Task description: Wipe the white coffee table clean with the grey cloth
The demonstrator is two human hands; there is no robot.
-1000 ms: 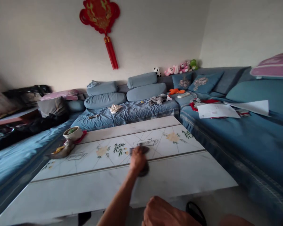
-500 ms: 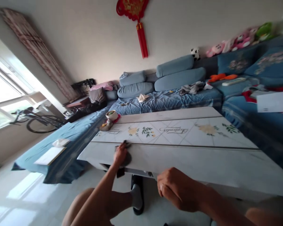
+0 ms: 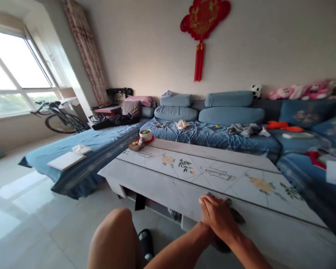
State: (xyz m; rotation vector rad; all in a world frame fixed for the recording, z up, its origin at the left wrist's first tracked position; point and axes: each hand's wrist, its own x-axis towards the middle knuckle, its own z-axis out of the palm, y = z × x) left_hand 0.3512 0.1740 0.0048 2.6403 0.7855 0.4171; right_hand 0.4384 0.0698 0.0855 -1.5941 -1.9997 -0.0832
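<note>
Both hands are together over the near side of a white coffee table [image 3: 168, 185]. My right hand [image 3: 216, 216] lies across the left wrist, fingers bent and pressed together; whatever they hold, if anything, is hidden. My left forearm [image 3: 182, 243] reaches in from below, and its hand is mostly covered by the right one. A dark grey cloth [image 3: 236, 215] shows beside and below the hands against the tabletop, seemingly under my left hand. The left fingers cannot be seen.
A potted plant [image 3: 145, 135] and a small brown ornament [image 3: 136, 145] stand at the table's far left end. A blue sofa [image 3: 179, 130] runs behind and to both sides. My bent knee [image 3: 112, 231] is close to the table's front. A bicycle [image 3: 61, 117] leans near the window.
My left hand has swept right along the tabletop with the dark grey cloth, from the left part to under my right hand. The view has tilted and shifted.
</note>
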